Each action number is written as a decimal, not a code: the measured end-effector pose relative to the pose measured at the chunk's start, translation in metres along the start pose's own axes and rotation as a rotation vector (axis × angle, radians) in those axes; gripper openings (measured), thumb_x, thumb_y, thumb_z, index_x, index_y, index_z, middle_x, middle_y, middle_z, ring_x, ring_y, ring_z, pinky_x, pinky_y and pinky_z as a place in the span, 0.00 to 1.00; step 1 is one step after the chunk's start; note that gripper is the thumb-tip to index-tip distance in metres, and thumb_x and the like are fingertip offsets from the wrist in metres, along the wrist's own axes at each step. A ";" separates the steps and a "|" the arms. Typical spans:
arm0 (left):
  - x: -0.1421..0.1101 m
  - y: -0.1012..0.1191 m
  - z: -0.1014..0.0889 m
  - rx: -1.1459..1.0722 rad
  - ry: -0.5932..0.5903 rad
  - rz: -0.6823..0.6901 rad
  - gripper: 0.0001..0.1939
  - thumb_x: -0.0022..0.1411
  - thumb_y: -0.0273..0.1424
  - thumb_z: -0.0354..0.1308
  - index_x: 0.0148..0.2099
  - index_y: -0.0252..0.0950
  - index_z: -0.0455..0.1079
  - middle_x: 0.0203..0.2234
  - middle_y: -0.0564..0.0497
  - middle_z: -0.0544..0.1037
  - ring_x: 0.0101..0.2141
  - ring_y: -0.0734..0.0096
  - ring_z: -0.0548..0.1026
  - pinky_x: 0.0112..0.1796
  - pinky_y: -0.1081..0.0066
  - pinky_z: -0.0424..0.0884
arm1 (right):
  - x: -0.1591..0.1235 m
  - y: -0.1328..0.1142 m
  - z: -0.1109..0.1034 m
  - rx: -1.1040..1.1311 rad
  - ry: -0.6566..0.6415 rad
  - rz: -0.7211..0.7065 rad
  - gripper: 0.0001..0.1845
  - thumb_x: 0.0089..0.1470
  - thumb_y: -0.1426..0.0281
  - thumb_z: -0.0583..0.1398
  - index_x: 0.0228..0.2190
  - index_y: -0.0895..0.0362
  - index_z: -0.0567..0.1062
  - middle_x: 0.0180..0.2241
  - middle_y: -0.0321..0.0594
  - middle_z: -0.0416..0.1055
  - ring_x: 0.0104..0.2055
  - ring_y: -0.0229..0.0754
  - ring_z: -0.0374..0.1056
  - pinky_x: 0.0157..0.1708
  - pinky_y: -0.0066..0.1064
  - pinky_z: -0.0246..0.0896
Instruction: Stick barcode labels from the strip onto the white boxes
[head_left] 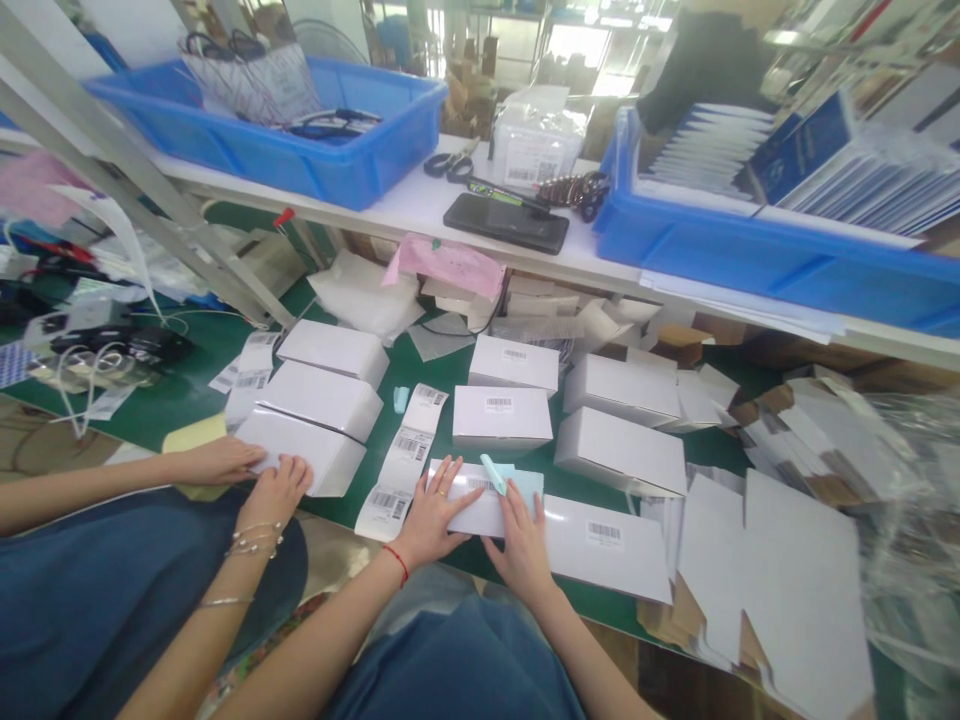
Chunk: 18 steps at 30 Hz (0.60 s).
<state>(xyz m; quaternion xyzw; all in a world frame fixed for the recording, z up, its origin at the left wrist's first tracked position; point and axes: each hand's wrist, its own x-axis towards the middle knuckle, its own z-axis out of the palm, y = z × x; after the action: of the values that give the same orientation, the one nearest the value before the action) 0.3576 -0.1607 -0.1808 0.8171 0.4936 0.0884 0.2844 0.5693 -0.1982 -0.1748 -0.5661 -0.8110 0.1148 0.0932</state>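
My left hand (433, 512), a red string on its wrist, lies with fingers spread on a small white box (480, 515) at the near edge of the green table (431, 372). My right hand (523, 540) rests on the same box and is closed on a pale teal scraper (493, 473), whose tip sits by the barcode label on the box top. A strip of barcode labels (405, 455) lies just left of the box. More white labelled boxes (501, 415) stand behind it and another (606, 545) lies to its right.
A co-worker's two hands (251, 475) press a white box (300, 450) at the left, with two more stacked behind. Flat white cartons (780, 570) pile up at the right. A shelf holds blue bins (300, 150), a phone (506, 222) and scissors (450, 165).
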 end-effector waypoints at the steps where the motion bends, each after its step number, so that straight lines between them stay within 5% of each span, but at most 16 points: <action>1: 0.000 0.000 0.000 0.000 0.002 0.002 0.46 0.53 0.37 0.69 0.69 0.59 0.52 0.73 0.42 0.39 0.70 0.39 0.41 0.62 0.38 0.48 | -0.001 0.001 0.000 -0.006 0.005 0.002 0.33 0.57 0.72 0.56 0.62 0.62 0.56 0.66 0.57 0.58 0.70 0.54 0.48 0.68 0.62 0.37; 12: -0.001 0.001 0.001 0.016 0.044 0.004 0.47 0.50 0.33 0.70 0.69 0.58 0.54 0.73 0.45 0.38 0.70 0.40 0.42 0.62 0.39 0.48 | -0.001 0.004 -0.002 -0.005 -0.004 -0.002 0.33 0.57 0.71 0.56 0.62 0.61 0.56 0.65 0.58 0.58 0.70 0.55 0.50 0.67 0.63 0.36; 18: 0.004 0.010 0.003 0.001 0.051 -0.042 0.47 0.46 0.44 0.72 0.67 0.55 0.59 0.73 0.42 0.41 0.70 0.35 0.42 0.62 0.35 0.44 | -0.004 0.006 -0.002 -0.008 -0.013 0.010 0.33 0.58 0.69 0.57 0.62 0.62 0.56 0.65 0.58 0.58 0.70 0.55 0.49 0.68 0.63 0.34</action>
<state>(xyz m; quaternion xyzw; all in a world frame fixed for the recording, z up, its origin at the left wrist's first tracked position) 0.3678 -0.1618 -0.1783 0.8042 0.5179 0.1029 0.2729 0.5765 -0.1997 -0.1749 -0.5698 -0.8092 0.1155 0.0850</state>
